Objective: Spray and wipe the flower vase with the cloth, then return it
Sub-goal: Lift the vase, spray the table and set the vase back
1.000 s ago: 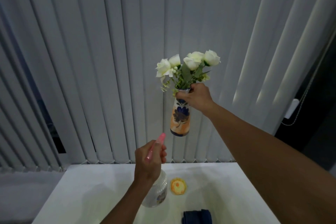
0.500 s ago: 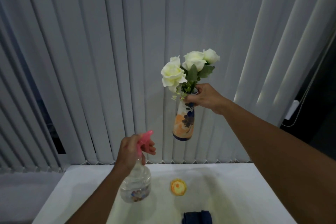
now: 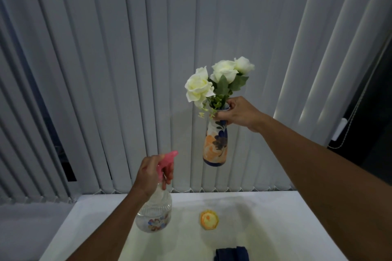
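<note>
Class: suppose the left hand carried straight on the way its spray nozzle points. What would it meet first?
Probably the vase, held up by the right hand; the left hand aims up-right toward it, though depth is uncertain.

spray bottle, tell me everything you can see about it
The spray bottle has a clear, ribbed, rounded body that looks like plastic, a flower print low on its side and a pink trigger head. It looks mostly clear inside; the liquid level cannot be told. The left hand holds it by the neck, off the table, roughly upright, nozzle pointing up-right toward the vase, apart from it.
</note>
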{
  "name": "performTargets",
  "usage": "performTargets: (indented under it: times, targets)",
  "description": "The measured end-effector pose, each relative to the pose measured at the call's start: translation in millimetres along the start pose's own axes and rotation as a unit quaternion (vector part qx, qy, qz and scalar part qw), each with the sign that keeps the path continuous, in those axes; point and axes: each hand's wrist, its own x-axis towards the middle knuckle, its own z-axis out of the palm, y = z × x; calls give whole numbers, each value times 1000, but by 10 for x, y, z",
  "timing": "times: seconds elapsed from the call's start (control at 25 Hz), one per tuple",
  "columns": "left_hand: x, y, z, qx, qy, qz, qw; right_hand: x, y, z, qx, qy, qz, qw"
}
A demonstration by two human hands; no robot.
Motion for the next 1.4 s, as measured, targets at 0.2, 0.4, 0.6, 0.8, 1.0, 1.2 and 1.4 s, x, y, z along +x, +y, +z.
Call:
performTargets:
  times: [0.2,0.4,0.6,0.8,1.0,1.2,1.4]
  targets:
    - [-140,-55,227,106,47,53,992,71,-70,230,-43,91,42,994]
    - [-386,-197,716,195,143,87,966,225,-125,615,-60,215,94,970]
    - [-576,-338,957,223,174,94,954,252,-142,830,-83,236,118,961]
    - [-578,-446,864,229,160,100,955,219,-83,856,-77,223,128,963]
    - [-600,-596,604,213,120,55,968,168,90,876,-80,215,124,965]
    - [-756,-1117,116,364,53,-22,930,-10,702,1089,-87,187,166,964]
    - [-866,-1559,-235,380,50,-67,921,-300,1552,1410,-86,153,225,958]
